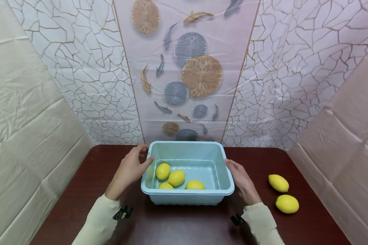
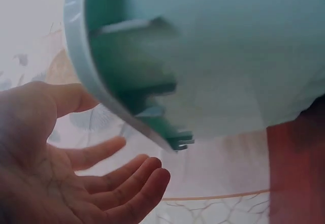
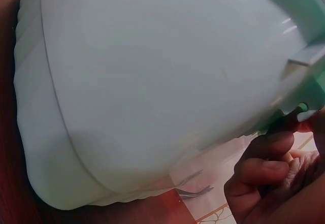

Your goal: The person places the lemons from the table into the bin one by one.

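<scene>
A light blue plastic basin [image 1: 187, 196] stands on the table with several yellow lemons [image 1: 176, 177] inside, gathered toward its left and front. At its left side my left hand [image 1: 132, 166] has its thumb by the rim, the other fingers spread and loosely bent outside the wall. The left wrist view shows a gap between those fingers [image 2: 134, 196] and the basin's underside of the rim [image 2: 114, 104]. On the opposite side my right hand [image 1: 240, 177] grips the rim, thumb on top. Its curled fingers [image 3: 264, 168] are tucked beneath the rim in the right wrist view.
Two more lemons, one behind [image 1: 278, 183] and one in front [image 1: 287, 204], lie on the dark red table [image 1: 184, 224] to the right. Patterned cloth [image 1: 184, 112] hangs behind the table, and beige cloth walls [image 1: 340, 153] flank it.
</scene>
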### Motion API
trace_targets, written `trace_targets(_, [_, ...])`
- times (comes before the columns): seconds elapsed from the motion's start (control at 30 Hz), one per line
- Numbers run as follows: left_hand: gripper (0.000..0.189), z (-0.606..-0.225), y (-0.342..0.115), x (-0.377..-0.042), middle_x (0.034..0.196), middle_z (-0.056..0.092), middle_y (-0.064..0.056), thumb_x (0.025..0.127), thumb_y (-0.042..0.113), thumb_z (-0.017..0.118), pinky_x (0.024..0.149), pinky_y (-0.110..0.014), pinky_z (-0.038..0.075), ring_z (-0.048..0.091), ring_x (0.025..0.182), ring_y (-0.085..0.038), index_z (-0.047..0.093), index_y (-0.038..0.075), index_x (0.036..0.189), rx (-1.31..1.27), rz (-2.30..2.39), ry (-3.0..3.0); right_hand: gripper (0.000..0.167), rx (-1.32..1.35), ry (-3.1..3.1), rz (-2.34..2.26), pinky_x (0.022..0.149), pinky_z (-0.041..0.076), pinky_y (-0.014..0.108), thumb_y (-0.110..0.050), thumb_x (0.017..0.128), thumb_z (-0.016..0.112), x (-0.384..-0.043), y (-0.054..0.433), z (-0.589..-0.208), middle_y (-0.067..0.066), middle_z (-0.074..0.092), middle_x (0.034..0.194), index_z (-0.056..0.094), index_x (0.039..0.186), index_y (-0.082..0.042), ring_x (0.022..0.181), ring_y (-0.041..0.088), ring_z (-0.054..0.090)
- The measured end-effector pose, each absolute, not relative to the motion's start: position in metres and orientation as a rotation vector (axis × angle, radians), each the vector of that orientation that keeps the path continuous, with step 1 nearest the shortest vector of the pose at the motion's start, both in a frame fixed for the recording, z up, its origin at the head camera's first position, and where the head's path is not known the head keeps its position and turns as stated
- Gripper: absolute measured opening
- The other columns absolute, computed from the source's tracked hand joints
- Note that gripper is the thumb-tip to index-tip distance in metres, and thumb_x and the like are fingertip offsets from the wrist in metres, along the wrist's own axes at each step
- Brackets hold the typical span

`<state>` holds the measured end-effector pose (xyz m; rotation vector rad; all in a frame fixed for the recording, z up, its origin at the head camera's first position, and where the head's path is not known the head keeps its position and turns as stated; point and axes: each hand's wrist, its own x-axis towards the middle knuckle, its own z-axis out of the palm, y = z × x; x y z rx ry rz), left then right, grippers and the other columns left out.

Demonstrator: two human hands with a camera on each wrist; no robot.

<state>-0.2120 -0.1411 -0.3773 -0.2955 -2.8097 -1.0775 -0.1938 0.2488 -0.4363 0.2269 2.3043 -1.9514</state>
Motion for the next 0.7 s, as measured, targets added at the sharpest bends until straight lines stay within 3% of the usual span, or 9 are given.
trace_targets(0.27, [0.061,-0.4,-0.14,-0.214,0.129,0.066,-0.02,0.106,0.034,0.063,0.089,-0.05,0.056,0.069,0.111,-0.034,0.043,0.003,0.154,-0.038,-1.372,-2.741,0.064,0.255,2.306,-1.944,0.077,0.059,0.03,-0.05,0.112,0.043,-0.194,0.249,-0.437,0.022,0.064,0.13,0.048,0.153,-0.001,0.1,0.018,0.069])
trace_targets(0.47, [0.053,-0.417,-0.134,-0.221,0.115,0.068,-0.021,0.108,0.028,0.059,0.079,-0.038,0.053,0.066,0.095,-0.03,0.048,-0.002,0.15,0.0,-1.522,-2.659,0.063,0.253,2.31,-1.945,0.079,0.058,0.029,-0.049,0.113,0.043,-0.192,0.25,-0.435,0.021,0.064,0.132,0.048,0.153,-0.001,0.101,0.015,0.068])
trace_targets(0.7, [0.047,-0.428,-0.135,-0.222,0.111,0.071,-0.024,0.11,0.029,0.056,0.074,-0.03,0.054,0.067,0.093,-0.026,0.056,-0.001,0.146,0.075,-1.81,-2.56,0.065,0.238,2.306,-1.947,0.081,0.057,0.028,-0.049,0.113,0.042,-0.192,0.248,-0.436,0.021,0.063,0.134,0.047,0.154,0.0,0.105,0.015,0.067])
